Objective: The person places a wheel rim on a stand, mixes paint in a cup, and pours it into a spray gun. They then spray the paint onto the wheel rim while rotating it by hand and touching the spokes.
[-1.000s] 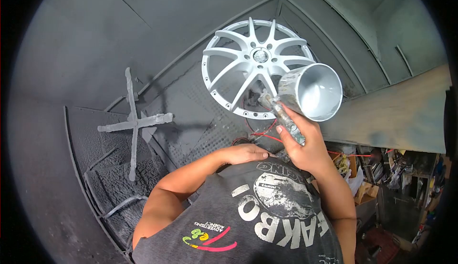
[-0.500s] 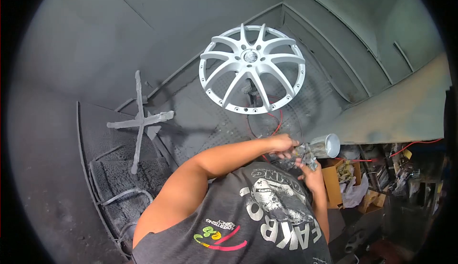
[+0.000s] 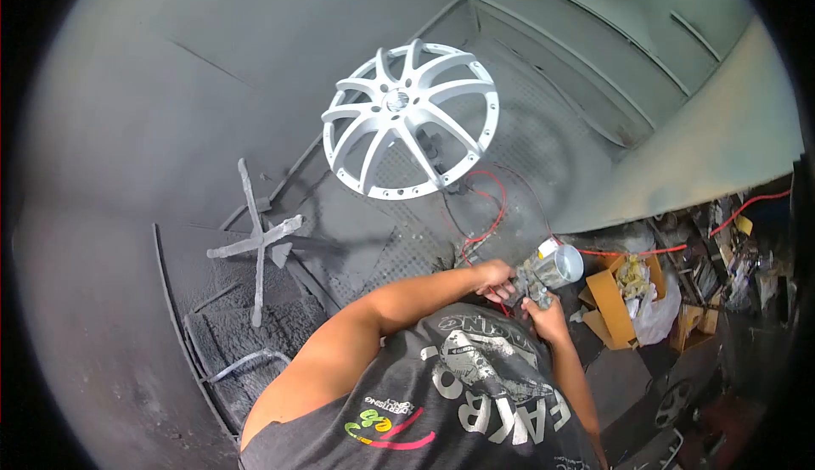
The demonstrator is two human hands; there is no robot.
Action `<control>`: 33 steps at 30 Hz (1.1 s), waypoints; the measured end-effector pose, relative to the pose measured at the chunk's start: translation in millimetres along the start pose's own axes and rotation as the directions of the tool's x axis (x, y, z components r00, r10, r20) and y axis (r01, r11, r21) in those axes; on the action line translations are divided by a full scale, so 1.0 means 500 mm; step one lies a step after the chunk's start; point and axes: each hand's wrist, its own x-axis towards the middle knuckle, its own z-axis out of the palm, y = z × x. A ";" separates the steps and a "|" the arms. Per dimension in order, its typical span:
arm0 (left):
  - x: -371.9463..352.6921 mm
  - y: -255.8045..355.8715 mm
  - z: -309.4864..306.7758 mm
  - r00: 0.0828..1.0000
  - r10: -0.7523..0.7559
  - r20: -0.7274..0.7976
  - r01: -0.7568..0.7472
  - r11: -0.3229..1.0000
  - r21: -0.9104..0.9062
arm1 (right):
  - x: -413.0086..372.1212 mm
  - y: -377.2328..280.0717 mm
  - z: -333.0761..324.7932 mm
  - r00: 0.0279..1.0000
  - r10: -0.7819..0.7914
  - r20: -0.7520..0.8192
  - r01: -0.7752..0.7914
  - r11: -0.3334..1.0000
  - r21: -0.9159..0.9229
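Note:
A spray gun (image 3: 532,287) with a pale, cylindrical cup (image 3: 562,266) is between my two hands, its cup tilted to the upper right. My left hand (image 3: 495,280) has its fingers curled at the gun's left side. From below, my right hand (image 3: 544,315) grips the gun body, thumb up. Fine details of the fingers are too small to tell. Beyond the hands, a white multi-spoke wheel rim (image 3: 429,112) rests face up on a stand, mostly hidden beneath it. A red hose (image 3: 503,207) loops on the floor between the rim and the gun.
To the left stands a grey, paint-crusted cross-shaped stand (image 3: 259,239), with a shaggy dark surface (image 3: 246,334) below it. Grey walls (image 3: 229,20) enclose the back. At the right are a curved pale panel (image 3: 679,160), an open cardboard box (image 3: 611,300) and a plastic bag (image 3: 658,313).
The view has shifted, so the rim appears further left and the cross-shaped stand lower. Both hands still hold the spray gun, now lower in view, and more of the red hose shows.

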 end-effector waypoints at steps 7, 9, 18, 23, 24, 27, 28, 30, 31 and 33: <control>-0.014 -0.006 -0.011 0.997 0.040 -0.066 -0.042 0.999 -0.032 | 0.046 0.039 -0.001 0.983 -0.175 -0.054 0.168 0.979 -0.118; -0.022 -0.005 -0.024 0.997 0.032 -0.068 -0.037 0.997 -0.070 | 0.021 -0.028 -0.005 0.993 -0.119 0.003 0.118 0.983 -0.140; -0.078 -0.037 -0.124 0.957 0.168 0.236 -0.137 0.980 -0.144 | 0.007 -0.103 -0.014 0.900 -0.197 0.388 0.198 0.979 0.039; -0.132 -0.034 -0.168 0.934 0.278 0.223 -0.203 0.930 -0.306 | -0.009 -0.220 0.011 0.899 -0.197 0.390 0.240 0.969 -0.064; -0.148 -0.035 -0.178 0.927 0.337 0.162 -0.288 0.920 -0.267 | -0.019 -0.261 0.019 0.933 -0.135 0.333 0.177 0.979 -0.099; -0.193 -0.057 -0.229 0.773 0.543 0.328 -0.482 0.839 -0.253 | -0.030 -0.387 0.048 0.955 -0.163 0.246 0.192 0.976 -0.099; -0.248 -0.049 -0.253 0.753 0.522 0.401 -0.469 0.853 -0.230 | -0.043 -0.445 0.066 0.951 -0.201 0.235 0.225 0.971 -0.081; -0.345 -0.042 -0.304 0.718 0.499 0.486 -0.462 0.863 -0.205 | -0.054 -0.553 0.092 0.933 -0.243 0.267 0.276 0.956 -0.094; -0.370 -0.050 -0.334 0.691 0.557 0.461 -0.503 0.828 -0.247 | -0.057 -0.604 0.104 0.931 -0.232 0.283 0.279 0.950 -0.140; -0.371 -0.085 -0.415 0.654 0.609 0.448 -0.535 0.792 -0.296 | -0.069 -0.723 0.162 0.918 -0.336 0.212 0.369 0.918 -0.145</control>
